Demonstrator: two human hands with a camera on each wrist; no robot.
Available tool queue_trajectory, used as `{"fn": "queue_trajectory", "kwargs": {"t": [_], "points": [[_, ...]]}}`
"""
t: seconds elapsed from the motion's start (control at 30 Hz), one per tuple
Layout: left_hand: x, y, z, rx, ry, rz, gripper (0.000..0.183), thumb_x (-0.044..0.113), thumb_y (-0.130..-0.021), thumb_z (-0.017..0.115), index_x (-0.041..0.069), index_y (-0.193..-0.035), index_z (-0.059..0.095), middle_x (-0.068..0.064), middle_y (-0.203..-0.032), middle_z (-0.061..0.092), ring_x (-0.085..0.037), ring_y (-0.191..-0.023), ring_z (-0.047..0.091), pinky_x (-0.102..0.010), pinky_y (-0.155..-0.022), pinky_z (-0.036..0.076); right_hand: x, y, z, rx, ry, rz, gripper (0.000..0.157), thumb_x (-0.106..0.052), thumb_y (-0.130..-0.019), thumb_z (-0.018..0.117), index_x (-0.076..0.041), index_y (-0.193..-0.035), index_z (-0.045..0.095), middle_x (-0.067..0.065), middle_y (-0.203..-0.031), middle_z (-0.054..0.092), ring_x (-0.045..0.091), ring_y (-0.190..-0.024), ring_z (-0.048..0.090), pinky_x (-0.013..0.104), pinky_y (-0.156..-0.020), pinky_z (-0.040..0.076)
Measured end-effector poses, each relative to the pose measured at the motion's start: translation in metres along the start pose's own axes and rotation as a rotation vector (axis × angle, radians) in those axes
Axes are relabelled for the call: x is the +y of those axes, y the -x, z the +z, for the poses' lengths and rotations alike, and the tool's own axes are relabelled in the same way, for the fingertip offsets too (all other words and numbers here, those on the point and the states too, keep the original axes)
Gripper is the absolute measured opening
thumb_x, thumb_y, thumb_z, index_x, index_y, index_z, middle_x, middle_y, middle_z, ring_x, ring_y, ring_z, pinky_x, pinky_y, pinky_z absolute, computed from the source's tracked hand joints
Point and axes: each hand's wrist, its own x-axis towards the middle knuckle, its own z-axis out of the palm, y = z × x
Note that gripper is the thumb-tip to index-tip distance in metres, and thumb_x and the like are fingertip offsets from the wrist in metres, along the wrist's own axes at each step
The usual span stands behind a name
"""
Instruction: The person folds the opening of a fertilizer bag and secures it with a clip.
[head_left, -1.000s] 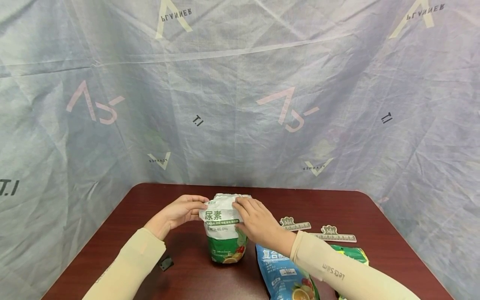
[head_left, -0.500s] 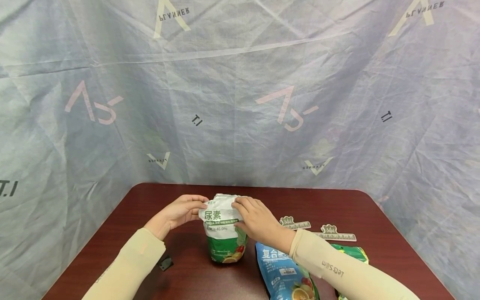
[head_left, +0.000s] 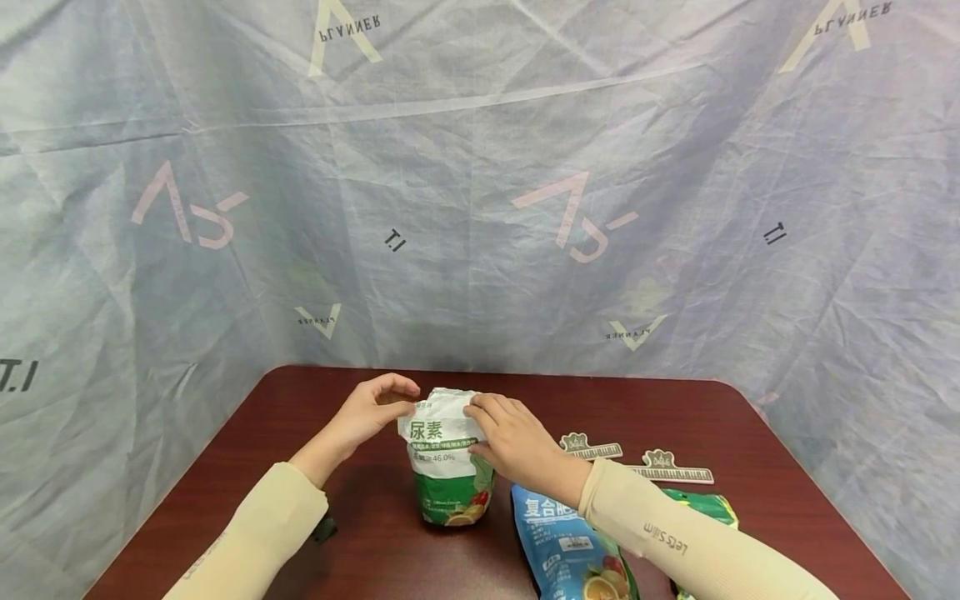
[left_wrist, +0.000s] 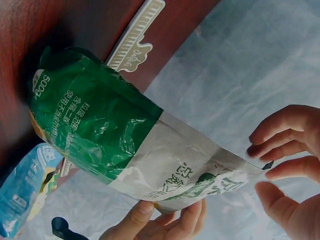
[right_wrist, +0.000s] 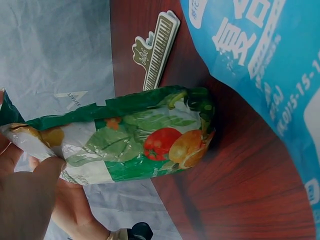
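Note:
A white-and-green urea fertilizer bag (head_left: pixel 450 467), printed with fruit and vegetables, stands upright on the table. My right hand (head_left: pixel 517 442) grips its upper right side; in the right wrist view the thumb presses on the bag's face. At the upper left corner is my left hand (head_left: pixel 371 412), its fingers spread apart from the thumb. The left wrist view has the left fingers (left_wrist: pixel 287 130) around the bag's pointed top corner, one fingertip close to or touching the edge. Part of the bag's top is hidden behind the right hand.
A blue fertilizer bag (head_left: pixel 566 546) lies at front right, partly under the right forearm. Beyond it is a green packet (head_left: pixel 708 507). Two keyboard-patterned clips (head_left: pixel 592 452) lie behind them. A small dark object (head_left: pixel 325 528) sits beside the left sleeve. A grey cloth (head_left: pixel 465 208) hangs behind the table.
My left hand's fingers have lifted and spread away from the bag's upper left corner, and the left wrist has shifted slightly. The right hand and the bag have stayed in place.

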Motion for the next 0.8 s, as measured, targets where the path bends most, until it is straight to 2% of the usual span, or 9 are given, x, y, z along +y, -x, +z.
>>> {"fn": "queue_trajectory", "kwargs": {"t": [0.1, 0.2, 0.3, 0.37, 0.47, 0.53, 0.63, 0.8], "points": [[0.007, 0.003, 0.002, 0.031, -0.071, 0.056, 0.031, 0.014, -0.082, 0.068, 0.007, -0.111, 0.06, -0.011, -0.113, 0.059, -0.029, -0.104, 0.056, -0.036, -0.079, 0.046, 0.0, 0.0, 0.0, -0.001, 0.003, -0.003, 0.049, -0.031, -0.085, 0.066, -0.004, -0.123, 0.051, 0.01, -0.124, 0.048, 0.021, -0.117, 0.044, 0.035, -0.094, 0.038], [0.012, 0.006, 0.006, 0.076, -0.188, 0.166, 0.033, 0.016, -0.082, 0.069, 0.012, -0.114, 0.06, -0.006, -0.117, 0.057, -0.027, -0.108, 0.053, -0.04, -0.081, 0.047, 0.0, 0.0, -0.001, -0.005, 0.004, -0.002, 0.05, -0.031, -0.085, 0.066, -0.004, -0.123, 0.05, 0.01, -0.124, 0.048, 0.021, -0.117, 0.044, 0.035, -0.095, 0.038], [0.016, 0.009, 0.012, 0.105, -0.35, 0.346, 0.034, 0.012, -0.081, 0.07, 0.014, -0.114, 0.061, -0.001, -0.121, 0.054, -0.021, -0.104, 0.053, -0.039, -0.076, 0.048, -0.001, 0.001, -0.002, -0.011, 0.003, 0.002, 0.05, -0.031, -0.085, 0.066, -0.003, -0.124, 0.05, 0.01, -0.125, 0.048, 0.021, -0.118, 0.043, 0.035, -0.095, 0.037], [0.014, 0.01, 0.014, 0.094, -0.471, 0.475, 0.035, 0.013, -0.08, 0.071, 0.014, -0.114, 0.062, 0.002, -0.123, 0.053, -0.018, -0.106, 0.052, -0.038, -0.076, 0.048, -0.001, 0.001, -0.002, -0.015, 0.001, 0.003, 0.05, -0.031, -0.085, 0.066, -0.003, -0.124, 0.05, 0.01, -0.125, 0.048, 0.022, -0.118, 0.043, 0.036, -0.095, 0.038], [0.015, 0.013, 0.019, 0.062, -0.678, 0.662, 0.038, 0.012, -0.078, 0.072, 0.01, -0.115, 0.062, -0.002, -0.124, 0.054, -0.02, -0.111, 0.05, -0.039, -0.082, 0.046, -0.001, 0.001, -0.003, -0.017, 0.002, 0.0, 0.05, -0.031, -0.085, 0.066, -0.003, -0.124, 0.05, 0.01, -0.125, 0.047, 0.022, -0.117, 0.044, 0.036, -0.095, 0.038], [0.015, 0.014, 0.022, 0.032, -0.804, 0.746, 0.039, 0.013, -0.078, 0.072, 0.007, -0.115, 0.062, -0.005, -0.124, 0.055, -0.024, -0.119, 0.046, -0.043, -0.091, 0.041, 0.0, 0.001, -0.002, -0.016, 0.003, -0.003, 0.05, -0.031, -0.085, 0.065, -0.003, -0.124, 0.05, 0.01, -0.125, 0.047, 0.022, -0.117, 0.044, 0.036, -0.094, 0.038], [0.014, 0.015, 0.025, 0.0, -0.948, 0.79, 0.039, 0.016, -0.08, 0.071, 0.007, -0.117, 0.062, -0.006, -0.125, 0.056, -0.024, -0.122, 0.045, -0.046, -0.093, 0.039, 0.001, 0.002, -0.002, -0.012, 0.004, -0.007, 0.051, -0.031, -0.085, 0.065, -0.002, -0.124, 0.05, 0.01, -0.125, 0.047, 0.021, -0.117, 0.044, 0.036, -0.094, 0.038], [0.009, 0.017, 0.026, -0.004, -1.074, 0.791, 0.039, 0.018, -0.082, 0.069, 0.008, -0.119, 0.062, -0.005, -0.126, 0.055, -0.022, -0.122, 0.046, -0.046, -0.094, 0.039, 0.001, 0.002, 0.0, -0.009, -0.009, -0.01, 0.05, -0.031, -0.085, 0.065, -0.003, -0.124, 0.05, 0.01, -0.125, 0.048, 0.02, -0.116, 0.045, 0.035, -0.093, 0.039]]}}
